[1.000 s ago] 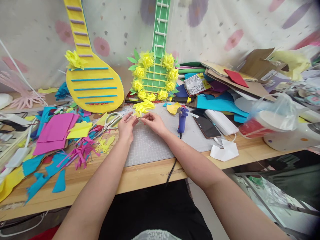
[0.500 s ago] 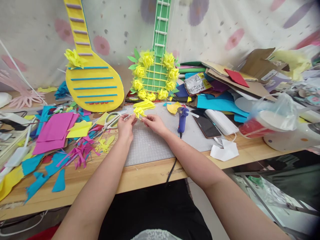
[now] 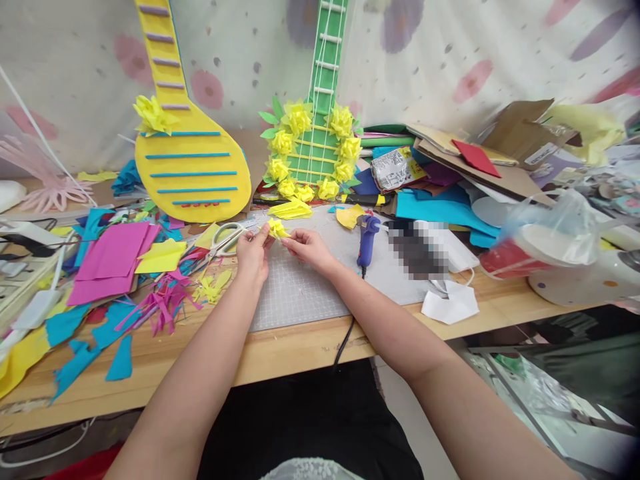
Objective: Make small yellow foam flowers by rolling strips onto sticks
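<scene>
Above the grey cutting mat (image 3: 300, 300), a small yellow paper flower (image 3: 277, 229) is held up between both hands. My left hand (image 3: 253, 252) is closed on its left side, thumb and fingers pinched together. From the right, the fingertips of my right hand (image 3: 309, 247) pinch at the flower's edge. Just behind it lies a stack of yellow paper strips (image 3: 290, 210). A blue glue gun (image 3: 367, 241) rests on the mat right of my right hand. White-handled scissors (image 3: 225, 241) lie beside my left hand.
A yellow lute-shaped cutout (image 3: 193, 173) and a green one (image 3: 320, 150) ringed with yellow flowers stand at the back. Magenta sheets (image 3: 110, 257) and paper scraps cover the left. At right are a white mask-like piece (image 3: 451, 303), a bagged cup (image 3: 530, 247) and piled cardboard (image 3: 525, 133).
The flower has turned slightly between my fingers and shows more of its petals. The camera view has shifted a little; the things on the table have stayed put.
</scene>
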A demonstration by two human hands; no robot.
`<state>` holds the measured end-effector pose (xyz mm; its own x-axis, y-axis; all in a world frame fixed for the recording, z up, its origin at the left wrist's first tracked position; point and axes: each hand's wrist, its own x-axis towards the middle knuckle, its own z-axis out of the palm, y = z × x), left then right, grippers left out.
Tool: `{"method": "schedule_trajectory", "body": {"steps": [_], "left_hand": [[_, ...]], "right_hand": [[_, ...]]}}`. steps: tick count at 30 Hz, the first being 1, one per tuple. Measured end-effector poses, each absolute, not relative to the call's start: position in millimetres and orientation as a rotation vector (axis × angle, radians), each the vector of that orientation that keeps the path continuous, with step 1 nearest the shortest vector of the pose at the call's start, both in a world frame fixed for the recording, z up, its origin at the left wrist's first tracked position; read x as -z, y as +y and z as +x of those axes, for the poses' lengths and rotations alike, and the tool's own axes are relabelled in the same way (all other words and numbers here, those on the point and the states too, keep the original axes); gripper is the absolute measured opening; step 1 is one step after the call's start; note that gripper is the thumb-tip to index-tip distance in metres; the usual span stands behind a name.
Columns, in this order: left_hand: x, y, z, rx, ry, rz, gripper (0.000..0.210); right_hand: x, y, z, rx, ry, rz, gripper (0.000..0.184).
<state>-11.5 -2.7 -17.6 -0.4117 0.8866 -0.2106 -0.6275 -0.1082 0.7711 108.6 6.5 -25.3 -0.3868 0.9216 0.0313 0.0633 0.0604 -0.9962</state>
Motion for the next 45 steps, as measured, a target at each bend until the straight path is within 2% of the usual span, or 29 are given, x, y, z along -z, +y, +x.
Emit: {"method": "schedule_trajectory", "body": {"steps": [9, 20, 30, 36, 41, 45], "left_hand": [[17.5, -1.2, -12.2, -1.763, 0.984, 0.351, 0.042], [11.8, -3.8, -15.2, -1.624, 0.879, 0.356, 0.012], [13.2, -1.5, -13.0, -1.722, 1.015, 0.447, 0.028], [14.3, -0.6, -13.8, -1.804, 1.025, 0.487, 0.034], [13.3, -2.6, -15.7, -1.681, 0.984, 0.389, 0.027], [12.6, -3.8, -17.4, -1.638, 1.039, 0.325, 0.024]], "right_hand": [[20.2, 3.8, 108.9, -1.509, -1.525, -0.977, 0.037], [17.5, 6.0, 112.3, -1.486, -1.519, -1.031, 0.035], [22.8, 9.2, 113.1, -1.691, -1.371, -0.965, 0.032], [23.4, 8.6, 111.4, -1.607, -1.387, -0.947, 0.035], [19.6, 6.9, 111.6, -1.492, -1.393, -0.997, 0.034], [17.2, 6.7, 112.9, -1.522, -1.362, -1.025, 0.033]]}}
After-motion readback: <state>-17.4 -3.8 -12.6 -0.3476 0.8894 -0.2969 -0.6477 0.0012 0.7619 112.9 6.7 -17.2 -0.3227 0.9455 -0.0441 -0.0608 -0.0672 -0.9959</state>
